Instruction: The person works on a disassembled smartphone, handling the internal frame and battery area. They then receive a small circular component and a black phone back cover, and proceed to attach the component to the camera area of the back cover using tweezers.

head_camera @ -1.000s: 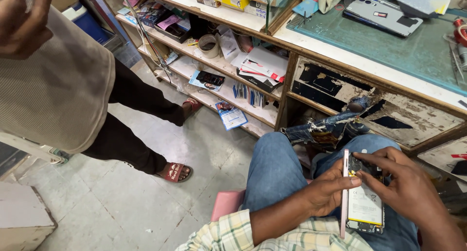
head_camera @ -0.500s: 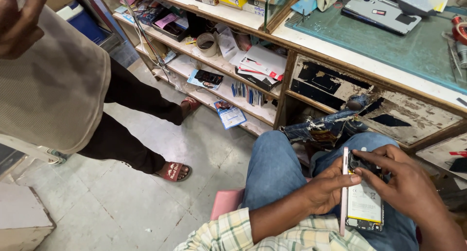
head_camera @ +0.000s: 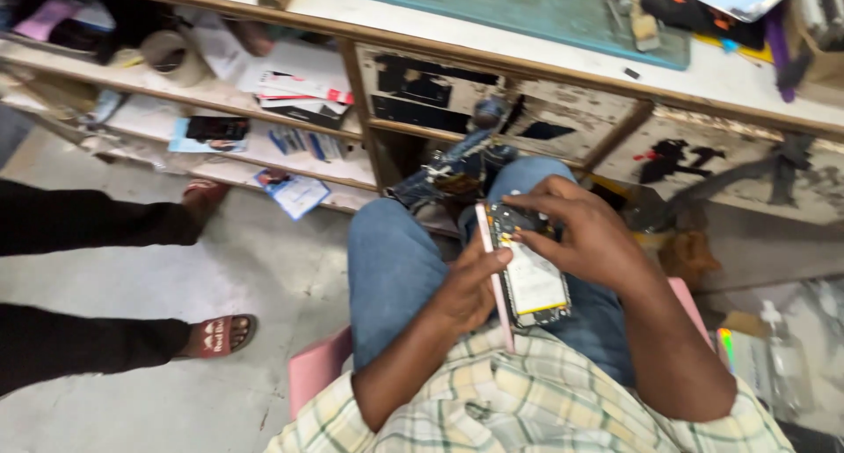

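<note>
The left hand (head_camera: pixel 466 290) is gripping the opened phone (head_camera: pixel 526 273) by its edge, thumb pressing its side. The right hand (head_camera: pixel 585 238) is curling over the phone's top, fingertips (head_camera: pixel 519 205) touching it.

Blue jeans (head_camera: pixel 391 268), pale checked shirt (head_camera: pixel 527 400), short sleeves

View has swung right and down: the other person's torso and raised hand are out of frame; only their dark-trousered legs (head_camera: pixel 79 282) and red sandals (head_camera: pixel 220 333) show at left. The opened phone (head_camera: pixel 526 273) now sits nearer frame centre. Right hand (head_camera: pixel 587 233) has moved its fingertips up to the phone's far end. Left hand (head_camera: pixel 466 286) grip unchanged.
</note>
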